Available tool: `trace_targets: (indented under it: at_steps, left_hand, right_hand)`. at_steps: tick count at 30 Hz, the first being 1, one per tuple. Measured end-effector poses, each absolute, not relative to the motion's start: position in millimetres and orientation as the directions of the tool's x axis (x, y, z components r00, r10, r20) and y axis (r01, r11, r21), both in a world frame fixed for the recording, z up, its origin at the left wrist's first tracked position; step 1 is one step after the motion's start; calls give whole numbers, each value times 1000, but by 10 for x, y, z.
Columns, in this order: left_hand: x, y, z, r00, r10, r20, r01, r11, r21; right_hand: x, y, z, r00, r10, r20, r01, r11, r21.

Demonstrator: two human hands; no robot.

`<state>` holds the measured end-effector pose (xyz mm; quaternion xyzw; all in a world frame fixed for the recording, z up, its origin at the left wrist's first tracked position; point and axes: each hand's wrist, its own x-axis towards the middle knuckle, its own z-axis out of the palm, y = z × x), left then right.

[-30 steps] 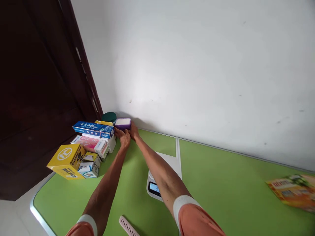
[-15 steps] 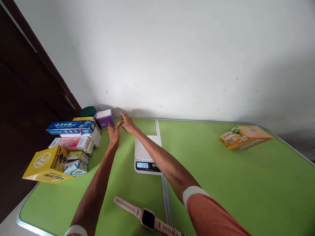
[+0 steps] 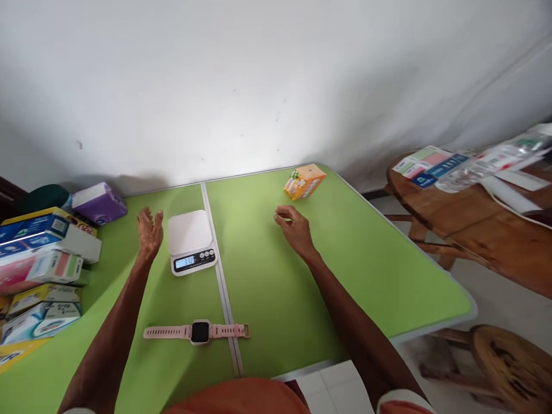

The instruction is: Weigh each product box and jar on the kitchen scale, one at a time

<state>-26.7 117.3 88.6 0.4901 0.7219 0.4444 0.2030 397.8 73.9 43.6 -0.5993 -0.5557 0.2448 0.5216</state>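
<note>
I'm holding the left hand (image 3: 150, 233) with fingers spread, the right hand (image 3: 295, 229) half-curled but open, over the green tabletop (image 3: 259, 276). One pink-strapped square watch (image 3: 200, 332) is lying nearest, one white plastic scale (image 3: 190, 232) beside the left hand, one orange cardboard box (image 3: 307, 182) beyond the right.

Looks forward and down from the wearer's head, near enough to frame left hand (image 3: 150, 233) and right hand (image 3: 297, 230) at mid-height, over the green table (image 3: 263, 282), facing the white wall (image 3: 241, 69) across the top.
</note>
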Motion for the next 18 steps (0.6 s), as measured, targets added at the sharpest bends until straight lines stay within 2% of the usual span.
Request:
trace_targets:
  at_steps: [2,4,6,9,12,14,18]
  left_hand:
    - [17,1260,1003,-349,907,237,593,18,805]
    - [453,1350,1078,-217,938,270,593,-93,800]
    - [997,1436,1092,-55,965,257,573,-180,800]
    - [1867,1565,1033,230,955,187,546,-285,787]
    - [2646,1721,960,399,911,102,533,-322,782]
    - [3067,1847,933,439,896,73,535,-326,780]
    - [3616,2103,924,445,894,45,529,-303,793]
  right_hand:
    - [4291,728,338,404,863,302,425,115,-898]
    - [4570,802,253,542,778,319,421,78,-904]
    - [4816,948,186,640,702,313,391,53,-919]
    - [5115,1247,127,698,670,253,308,37,-951]
    - [5313,1549,115,710,678,190,233,28,-972]
    - [5389,1715,129,677,717,165,190,46,-981]
    - [5452,1937,197,463,869,173,168,105,-980]
